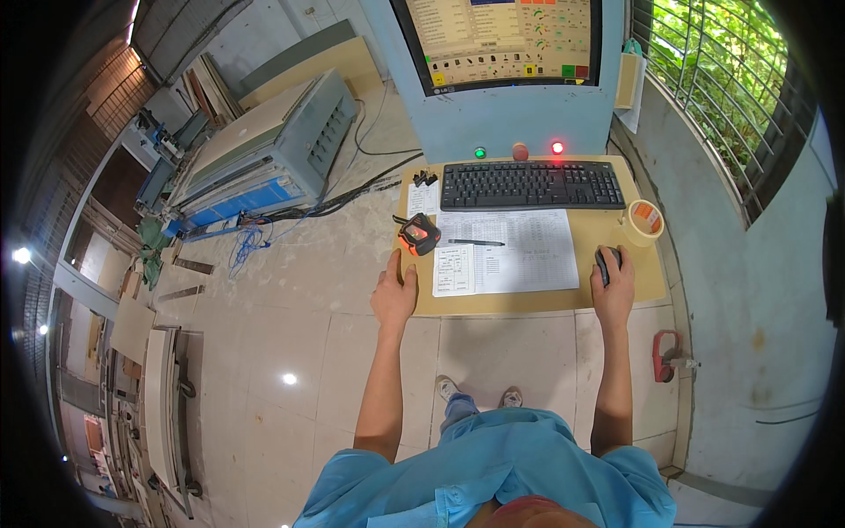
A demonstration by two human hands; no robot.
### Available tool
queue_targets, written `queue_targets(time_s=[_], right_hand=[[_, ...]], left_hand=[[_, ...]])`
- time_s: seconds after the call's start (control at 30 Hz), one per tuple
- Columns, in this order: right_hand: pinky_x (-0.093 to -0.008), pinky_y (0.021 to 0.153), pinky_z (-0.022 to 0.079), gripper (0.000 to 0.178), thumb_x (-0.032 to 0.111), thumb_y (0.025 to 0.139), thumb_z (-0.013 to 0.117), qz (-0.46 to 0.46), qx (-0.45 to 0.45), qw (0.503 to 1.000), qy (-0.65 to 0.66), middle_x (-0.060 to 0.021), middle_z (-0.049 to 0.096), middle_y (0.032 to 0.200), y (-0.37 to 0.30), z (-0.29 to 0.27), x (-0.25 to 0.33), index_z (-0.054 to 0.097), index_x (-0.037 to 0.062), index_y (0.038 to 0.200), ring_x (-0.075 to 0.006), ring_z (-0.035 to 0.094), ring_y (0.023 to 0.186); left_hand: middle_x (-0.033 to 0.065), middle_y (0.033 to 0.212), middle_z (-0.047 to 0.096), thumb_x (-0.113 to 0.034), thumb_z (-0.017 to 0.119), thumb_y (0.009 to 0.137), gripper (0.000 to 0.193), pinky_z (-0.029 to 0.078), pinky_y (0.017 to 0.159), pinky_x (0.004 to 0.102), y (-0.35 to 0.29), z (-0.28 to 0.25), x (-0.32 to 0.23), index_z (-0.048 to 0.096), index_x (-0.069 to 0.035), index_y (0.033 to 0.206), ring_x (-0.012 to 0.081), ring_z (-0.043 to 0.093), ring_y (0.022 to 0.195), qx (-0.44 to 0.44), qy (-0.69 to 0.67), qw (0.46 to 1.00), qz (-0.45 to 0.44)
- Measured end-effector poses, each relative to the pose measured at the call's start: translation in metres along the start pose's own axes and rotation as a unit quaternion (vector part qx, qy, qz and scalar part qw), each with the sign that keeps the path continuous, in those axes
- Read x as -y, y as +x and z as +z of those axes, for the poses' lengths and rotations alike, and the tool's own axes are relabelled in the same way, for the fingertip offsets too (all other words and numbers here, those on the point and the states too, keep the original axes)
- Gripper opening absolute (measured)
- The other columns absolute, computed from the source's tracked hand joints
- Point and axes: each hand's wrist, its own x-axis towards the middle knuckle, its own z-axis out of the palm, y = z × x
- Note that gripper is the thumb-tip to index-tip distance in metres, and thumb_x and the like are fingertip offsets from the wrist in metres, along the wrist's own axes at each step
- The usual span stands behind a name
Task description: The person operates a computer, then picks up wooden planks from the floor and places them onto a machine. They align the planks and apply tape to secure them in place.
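My right hand (614, 286) rests over a black computer mouse (605, 264) at the right side of a small tan desk (649, 280), fingers curved around it. At the desk's left edge lies my left hand (393, 297), open and holding nothing, its fingers extended. Just beyond those fingertips sits an orange and black tape measure (418, 236). Printed sheets (532, 268) lie between my hands, with a dark pen (476, 242) across them. A black keyboard (532, 187) spans the back of the desk. Past the mouse is a roll of pale tape (642, 223).
A lit monitor (502, 44) is set in a blue cabinet (510, 114) with a green light, a red knob and a glowing red light. A large machine (264, 150) with cables stands far left. At right are a barred window (717, 79) and a red tool (664, 356) on the floor.
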Motion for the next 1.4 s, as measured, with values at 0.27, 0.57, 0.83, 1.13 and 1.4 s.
queue_targets(time_s=[0.27, 0.57, 0.83, 1.13, 1.4], right_hand=[[-0.0465, 0.106, 0.045, 0.042, 0.015, 0.091, 0.067, 0.003, 0.0, 1.0, 0.003, -0.0237, 0.05, 0.144, -0.0005, -0.0001, -0.0002, 0.064, 0.0155, 0.133, -0.0417, 0.052, 0.129], [-0.0472, 0.108, 0.044, 0.045, 0.016, 0.092, 0.066, 0.018, -0.009, 1.0, 0.014, -0.025, 0.049, 0.145, -0.0013, 0.0009, 0.0001, 0.06, 0.0149, 0.137, -0.0425, 0.05, 0.131], [-0.048, 0.108, 0.043, 0.045, 0.016, 0.092, 0.065, 0.049, -0.023, 0.999, 0.003, -0.0263, 0.049, 0.145, -0.0004, 0.0006, 0.0042, 0.06, 0.0137, 0.137, -0.0429, 0.05, 0.132], [-0.0476, 0.108, 0.044, 0.045, 0.015, 0.091, 0.066, 0.045, -0.031, 0.999, 0.004, -0.0256, 0.05, 0.144, 0.0, -0.0004, 0.005, 0.061, 0.0126, 0.135, -0.0424, 0.051, 0.131], [-0.0469, 0.105, 0.046, 0.043, 0.013, 0.087, 0.068, 0.023, -0.051, 0.998, 0.005, -0.0238, 0.053, 0.14, -0.0018, 0.0005, 0.0035, 0.065, 0.0118, 0.13, -0.0408, 0.054, 0.126]], left_hand=[[0.0172, 0.102, 0.071, -0.046, 0.056, 0.097, 0.056, 0.056, 0.076, 0.0493, 0.0004, -0.0035, -0.0019, 0.05, -0.026, 0.149, 0.0365, 0.072, 0.088, 0.021, 0.008, 1.0, -0.003], [0.0173, 0.102, 0.07, -0.045, 0.056, 0.097, 0.056, 0.056, 0.077, 0.0491, 0.0, -0.0039, -0.0024, 0.05, -0.026, 0.149, 0.0365, 0.071, 0.088, 0.02, 0.007, 1.0, -0.001], [0.016, 0.1, 0.071, -0.043, 0.058, 0.096, 0.055, 0.054, 0.079, 0.0477, -0.0003, -0.0035, -0.0031, 0.051, -0.027, 0.149, 0.0343, 0.07, 0.089, 0.02, -0.005, 1.0, -0.013], [0.0155, 0.098, 0.071, -0.042, 0.058, 0.097, 0.054, 0.054, 0.077, 0.0472, 0.0001, -0.002, -0.002, 0.051, -0.027, 0.148, 0.0341, 0.07, 0.087, 0.016, -0.005, 1.0, -0.01], [0.0168, 0.099, 0.071, -0.044, 0.057, 0.096, 0.055, 0.056, 0.076, 0.0482, -0.0007, -0.0039, -0.0035, 0.052, -0.024, 0.148, 0.0353, 0.071, 0.086, 0.012, -0.001, 1.0, 0.004]])
